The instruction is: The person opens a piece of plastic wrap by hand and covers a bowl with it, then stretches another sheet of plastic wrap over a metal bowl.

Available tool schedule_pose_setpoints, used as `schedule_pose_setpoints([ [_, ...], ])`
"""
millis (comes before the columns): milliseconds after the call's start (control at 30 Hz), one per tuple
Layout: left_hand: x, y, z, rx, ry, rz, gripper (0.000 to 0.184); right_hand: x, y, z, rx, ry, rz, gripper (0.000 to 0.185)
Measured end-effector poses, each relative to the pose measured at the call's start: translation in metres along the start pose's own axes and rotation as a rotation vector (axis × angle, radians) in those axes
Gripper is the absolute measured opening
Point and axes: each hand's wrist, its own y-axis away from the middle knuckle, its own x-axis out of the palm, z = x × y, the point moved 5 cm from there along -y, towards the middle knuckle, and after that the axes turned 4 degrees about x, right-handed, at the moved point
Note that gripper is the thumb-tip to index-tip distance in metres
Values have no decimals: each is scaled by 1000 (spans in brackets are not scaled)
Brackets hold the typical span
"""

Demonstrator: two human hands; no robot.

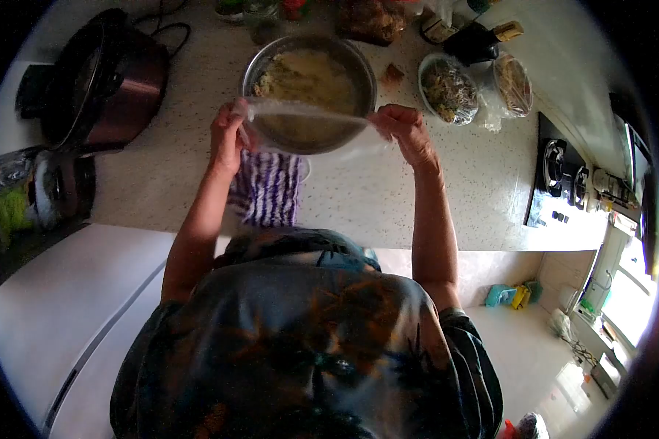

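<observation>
A sheet of clear plastic film (307,112) is stretched between my two hands, over the near part of a round metal bowl (370,91). My left hand (228,135) pinches the film's left end beside the bowl's near left rim. At the bowl's right side, my right hand (405,130) grips the other end with its fingers curled. Inside the bowl lies a pale yellowish mixture (307,77), partly seen through the film. A purple and white striped cloth (267,192) lies on the counter just below the bowl.
The speckled counter (359,197) holds a large dark red cooker (128,88) at left. Right of the bowl stand two film-covered dishes (449,88) (512,84) and a dark bottle (476,44). A stove (564,175) is farther right.
</observation>
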Motion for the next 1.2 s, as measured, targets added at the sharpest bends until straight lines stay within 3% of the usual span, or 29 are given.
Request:
schedule_pose_setpoints([
  [467,-5,-19,1,-51,172,-9,27,1,-13,22,66,301,-28,15],
  [567,-2,-19,-7,-57,201,-33,26,6,-16,26,-30,206,25,15],
  [667,-10,-26,-6,-22,156,69,26,9,-19,29,-71,304,-2,16],
  [867,-1,-28,-22,33,119,-31,30,16,-22,30,-120,451,-40,17],
  [967,-1,-37,-18,10,114,-86,29,18,-23,27,-47,476,-156,23],
  [1033,-1,-41,-17,-7,111,-113,26,15,-22,23,-139,584,-393,23],
  [1100,-4,-45,-14,-29,107,-140,23,20,-26,18,-129,602,-407,24],
  [1167,-5,-52,-12,-37,118,-102,18,30,-19,33,-453,881,-610,27],
  [1200,-6,-55,-11,-33,119,-105,18,33,-20,32,-292,942,-542,38],
])
